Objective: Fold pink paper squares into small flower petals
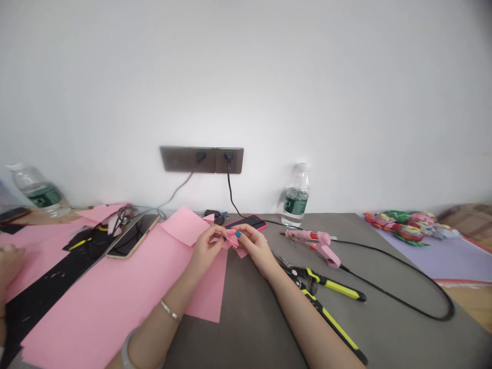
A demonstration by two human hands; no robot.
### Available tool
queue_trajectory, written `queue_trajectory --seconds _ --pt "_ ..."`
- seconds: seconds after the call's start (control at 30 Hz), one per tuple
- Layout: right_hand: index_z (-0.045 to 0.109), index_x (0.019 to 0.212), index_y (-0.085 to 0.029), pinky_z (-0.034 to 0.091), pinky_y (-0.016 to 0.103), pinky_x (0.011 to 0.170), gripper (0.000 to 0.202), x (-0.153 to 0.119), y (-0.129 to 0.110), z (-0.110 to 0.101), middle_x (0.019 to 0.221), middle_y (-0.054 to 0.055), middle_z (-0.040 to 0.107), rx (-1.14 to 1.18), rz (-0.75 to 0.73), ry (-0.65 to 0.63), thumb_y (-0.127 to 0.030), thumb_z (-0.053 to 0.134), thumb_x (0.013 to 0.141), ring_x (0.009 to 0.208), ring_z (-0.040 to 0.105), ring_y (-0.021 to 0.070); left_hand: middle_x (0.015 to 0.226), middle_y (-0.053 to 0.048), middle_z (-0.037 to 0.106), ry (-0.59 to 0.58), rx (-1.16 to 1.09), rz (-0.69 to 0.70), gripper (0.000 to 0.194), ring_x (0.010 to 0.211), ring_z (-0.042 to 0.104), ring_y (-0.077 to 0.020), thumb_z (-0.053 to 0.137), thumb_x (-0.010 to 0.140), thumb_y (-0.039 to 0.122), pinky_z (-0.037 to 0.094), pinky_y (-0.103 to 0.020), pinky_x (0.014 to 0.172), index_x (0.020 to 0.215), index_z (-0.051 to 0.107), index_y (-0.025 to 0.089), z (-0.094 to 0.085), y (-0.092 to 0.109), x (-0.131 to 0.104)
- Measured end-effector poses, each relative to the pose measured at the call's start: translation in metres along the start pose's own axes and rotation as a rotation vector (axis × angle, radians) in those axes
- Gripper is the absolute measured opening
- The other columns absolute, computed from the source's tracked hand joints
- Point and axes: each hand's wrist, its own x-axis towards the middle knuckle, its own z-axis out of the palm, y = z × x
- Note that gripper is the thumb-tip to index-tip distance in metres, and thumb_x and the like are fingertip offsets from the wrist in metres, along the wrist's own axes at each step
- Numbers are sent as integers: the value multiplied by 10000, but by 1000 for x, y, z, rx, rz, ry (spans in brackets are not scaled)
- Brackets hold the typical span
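Observation:
Between the fingertips of both hands is a small folded piece of pink paper [231, 238]. My left hand [209, 243] pinches its left side, a silver bracelet on that wrist. Its right side is pinched by my right hand [253, 245], where blue nail polish shows. Under and beside my left forearm lie large sheets of pink paper [126, 287], with a smaller pink square [185, 225] on top. Just behind the hands rests a phone in a pink case [249, 222], partly covered by them.
A pink glue gun [317, 241] with a black cable and yellow-black pliers [326, 302] lie at right. A water bottle [295, 197] stands by the wall. Colourful paper flowers [413, 225] sit far right. At left are a phone [134, 236] and another person's hand [11, 266].

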Motion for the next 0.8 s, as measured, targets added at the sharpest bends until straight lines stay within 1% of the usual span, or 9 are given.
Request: queue_trajectory --seconds 0.1,0.2,0.3,0.4,0.47,0.53,0.6,0.7,0.8 --pt "671 923 -229 544 311 700 297 0 0 -1 844 18 697 2 4 1 -463 732 751 715 654 173 813 -21 629 -10 14 9 78 798 626 -168 535 826 188 498 -264 702 772 591 194 0 0 -1" --pt "680 924 -229 550 323 706 297 1 -1 0 846 19 699 -3 0 -8 -476 717 763 711 652 175 811 -15 600 -17 16 21 96 810 607 -165 531 805 168 491 -254 694 726 581 191 -1 -1 -1" --pt "687 870 -219 540 309 694 268 1 -1 1 800 11 688 -26 -17 -22 -448 745 745 716 637 172 803 -7 590 7 -1 10 89 804 595 -157 530 779 151 479 -242 690 710 570 190 -2 -2 -1" --pt "674 805 -207 518 285 654 252 2 0 0 740 -1 664 -41 -20 -29 -426 769 723 674 612 155 752 8 587 -5 -23 -4 98 740 587 -141 528 798 165 474 -244 696 711 569 189 -1 -3 -1" --pt "661 781 -206 508 278 636 254 2 1 -1 716 -11 647 -34 -11 -22 -431 766 726 643 598 144 745 9 593 -8 -22 -1 98 733 590 -139 528 803 169 475 -244 696 717 572 189 -1 -2 0" --pt "648 768 -208 506 276 631 259 2 2 -1 701 -19 635 -26 -7 -11 -436 763 728 626 592 139 767 2 606 4 -6 -4 77 753 602 -146 536 798 174 478 -240 685 738 582 191 0 -2 0" --pt "640 774 -211 509 277 631 266 2 3 -1 700 -22 634 -18 -5 -3 -441 765 724 618 592 137 819 -11 623 19 15 -25 56 764 611 -153 552 801 199 480 -234 651 800 608 193 0 -2 0" --pt "646 813 -218 520 288 647 279 2 3 -1 738 -11 661 -1 4 5 -460 756 728 638 614 147 883 -33 644 20 38 -60 108 742 609 -153 579 820 257 472 -224 591 888 635 195 -1 -4 -1" --pt "661 835 -223 523 304 652 303 2 2 -1 747 1 677 19 15 7 -513 707 760 644 631 166 895 -42 657 13 41 -76 135 705 602 -148 582 833 284 469 -223 564 907 652 196 -2 -7 -1"
